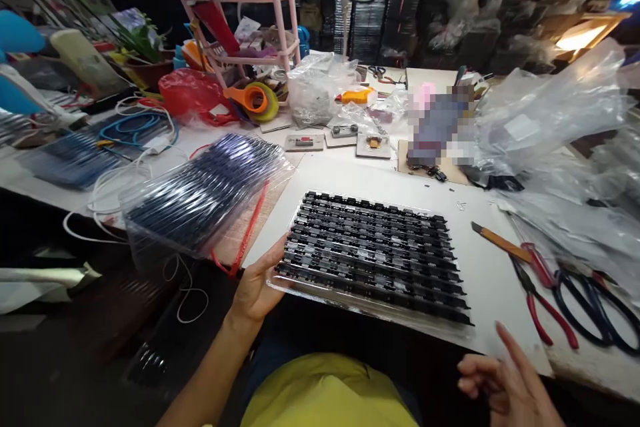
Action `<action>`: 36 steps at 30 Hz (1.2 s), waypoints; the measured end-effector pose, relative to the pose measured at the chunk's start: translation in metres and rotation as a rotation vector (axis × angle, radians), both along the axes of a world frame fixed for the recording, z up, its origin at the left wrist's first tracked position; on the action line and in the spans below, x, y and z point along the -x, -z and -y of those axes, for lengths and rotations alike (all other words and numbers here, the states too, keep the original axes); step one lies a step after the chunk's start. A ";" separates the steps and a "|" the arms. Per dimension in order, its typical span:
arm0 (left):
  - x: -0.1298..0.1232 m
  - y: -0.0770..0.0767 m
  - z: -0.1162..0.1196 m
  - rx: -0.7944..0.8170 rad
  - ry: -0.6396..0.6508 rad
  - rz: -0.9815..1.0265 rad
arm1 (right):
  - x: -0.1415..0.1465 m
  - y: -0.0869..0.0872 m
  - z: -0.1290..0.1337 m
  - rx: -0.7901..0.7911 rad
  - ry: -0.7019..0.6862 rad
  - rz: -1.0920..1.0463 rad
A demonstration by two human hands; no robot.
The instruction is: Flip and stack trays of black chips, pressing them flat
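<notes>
Many black parts (373,255) line a tray (320,296); left hand (257,287) grips its near-left corner, so sagging could spill them; right hand (511,380), right of it, is empty.

On the worktop (587,368), a free strip of white board (345,173) lies just above the filled tray (370,253), and another one on its right, until the knife (500,241) and the pliers (543,310). At the left, the tray stack (200,193) stands in the way; at the upper right, plastic bags (550,103) do.
</notes>
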State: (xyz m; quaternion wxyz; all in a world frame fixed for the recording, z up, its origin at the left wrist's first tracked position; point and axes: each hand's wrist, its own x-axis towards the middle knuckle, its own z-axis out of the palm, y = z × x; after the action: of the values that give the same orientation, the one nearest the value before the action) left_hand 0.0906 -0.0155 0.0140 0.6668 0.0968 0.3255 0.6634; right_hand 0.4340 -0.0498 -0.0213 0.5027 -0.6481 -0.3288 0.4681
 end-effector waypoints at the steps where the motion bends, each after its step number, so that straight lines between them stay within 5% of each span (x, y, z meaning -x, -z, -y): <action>1: -0.001 0.000 0.000 -0.012 -0.005 -0.009 | 0.007 0.000 -0.001 0.044 -0.029 -0.029; 12: -0.004 -0.003 0.000 -0.002 0.073 -0.123 | 0.025 0.001 0.008 0.043 0.019 0.056; 18: -0.003 -0.003 0.001 0.044 0.069 -0.107 | 0.012 -0.014 0.000 0.093 0.149 -0.333; 24: 0.000 -0.001 -0.001 0.131 -0.009 -0.114 | 0.017 -0.043 -0.039 0.080 0.064 -0.693; 30: 0.003 -0.001 -0.004 0.172 -0.016 -0.130 | 0.026 -0.041 -0.060 0.096 -0.048 -0.707; 36: -0.001 -0.007 -0.008 0.208 -0.052 -0.137 | 0.032 -0.034 -0.067 0.028 0.080 -0.943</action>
State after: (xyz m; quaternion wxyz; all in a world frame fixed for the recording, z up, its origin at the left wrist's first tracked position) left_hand 0.0920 -0.0079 0.0210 0.6319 0.0638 0.4397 0.6351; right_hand 0.4019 0.0168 0.0132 0.6061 -0.3834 -0.0332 0.6961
